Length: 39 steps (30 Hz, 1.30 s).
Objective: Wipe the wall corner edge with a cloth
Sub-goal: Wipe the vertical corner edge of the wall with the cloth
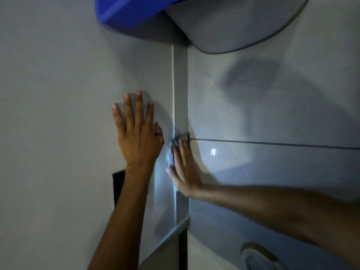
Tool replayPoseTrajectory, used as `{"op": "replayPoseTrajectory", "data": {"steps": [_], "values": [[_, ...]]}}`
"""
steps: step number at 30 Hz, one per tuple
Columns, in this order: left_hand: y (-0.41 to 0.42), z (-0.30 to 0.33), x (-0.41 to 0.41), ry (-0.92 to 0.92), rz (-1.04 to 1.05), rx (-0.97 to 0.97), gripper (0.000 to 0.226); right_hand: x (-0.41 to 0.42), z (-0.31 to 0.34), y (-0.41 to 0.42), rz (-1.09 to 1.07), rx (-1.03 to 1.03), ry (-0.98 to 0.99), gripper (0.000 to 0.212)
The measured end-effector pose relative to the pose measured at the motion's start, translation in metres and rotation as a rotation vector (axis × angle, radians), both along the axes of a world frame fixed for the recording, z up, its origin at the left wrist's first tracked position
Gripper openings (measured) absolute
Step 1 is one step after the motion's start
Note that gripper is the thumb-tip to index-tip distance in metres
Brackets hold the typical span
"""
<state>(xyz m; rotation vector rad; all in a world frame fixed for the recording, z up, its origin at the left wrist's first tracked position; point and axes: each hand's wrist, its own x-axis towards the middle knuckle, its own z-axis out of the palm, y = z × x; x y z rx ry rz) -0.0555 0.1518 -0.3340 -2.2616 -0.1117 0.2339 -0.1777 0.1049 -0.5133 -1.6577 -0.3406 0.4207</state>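
Observation:
The wall corner edge (pixel 179 84) runs as a narrow vertical strip between two grey walls in the head view. My right hand (pixel 185 168) presses a bluish cloth (pixel 172 151) against that strip, just below a dark horizontal tile joint; the hand and cloth are blurred. My left hand (pixel 136 129) lies flat on the left wall beside the edge, fingers spread and pointing up, a dark ring on the thumb, holding nothing. Most of the cloth is hidden under my right fingers.
A blue tub (pixel 132 14) and a grey rounded fixture (pixel 233 22) hang over the top of the corner. A dark tile joint (pixel 272 143) crosses the right wall. A black plate (pixel 117 184) sits on the left wall behind my forearm. A round fitting (pixel 259 258) is at lower right.

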Motion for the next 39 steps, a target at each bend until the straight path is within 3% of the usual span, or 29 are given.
{"op": "replayPoseTrajectory", "data": {"steps": [2, 4, 11, 14, 18, 20, 22, 24, 27, 30, 32, 36, 39], "values": [[-0.003, 0.007, -0.015, -0.002, 0.024, -0.008, 0.070, -0.052, 0.000, -0.007, 0.085, 0.040, 0.054, 0.080], [-0.005, 0.015, -0.038, -0.015, 0.037, 0.004, 0.071, -0.046, 0.005, -0.004, 0.070, 0.038, 0.103, 0.076], [-0.006, 0.044, -0.118, -0.117, 0.054, 0.011, 0.074, 0.132, -0.010, 0.015, -0.179, -0.002, 0.130, 0.071], [-0.004, 0.048, -0.133, -0.126, 0.037, 0.008, 0.072, 0.140, -0.007, 0.019, -0.214, 0.005, 0.117, 0.069], [0.000, 0.044, -0.137, -0.134, 0.008, 0.013, 0.072, 0.031, -0.006, 0.003, -0.062, -0.031, 0.110, 0.075], [0.002, 0.043, -0.137, -0.153, -0.014, 0.029, 0.070, -0.053, -0.008, -0.021, 0.187, -0.046, 0.101, 0.081], [0.004, 0.042, -0.135, -0.171, -0.040, 0.038, 0.069, -0.125, -0.015, -0.043, 0.459, -0.097, -0.064, 0.076], [0.005, 0.041, -0.134, -0.183, -0.048, 0.039, 0.069, -0.157, -0.019, -0.051, 0.584, -0.061, 0.023, 0.085], [0.005, 0.039, -0.134, -0.201, -0.068, 0.043, 0.067, -0.129, -0.003, -0.030, 0.366, -0.007, 0.253, 0.086], [0.006, 0.039, -0.134, -0.217, -0.077, 0.041, 0.065, -0.045, 0.010, 0.002, -0.027, 0.022, 0.339, 0.081], [0.005, 0.040, -0.134, -0.214, -0.072, 0.026, 0.066, 0.024, 0.005, 0.015, -0.156, 0.048, 0.312, 0.087], [0.002, 0.040, -0.133, -0.204, -0.048, 0.019, 0.066, 0.097, -0.014, 0.021, -0.189, 0.021, 0.195, 0.081], [0.000, 0.041, -0.128, -0.199, -0.053, 0.035, 0.066, 0.059, -0.019, 0.016, -0.064, -0.024, 0.133, 0.084]]}}
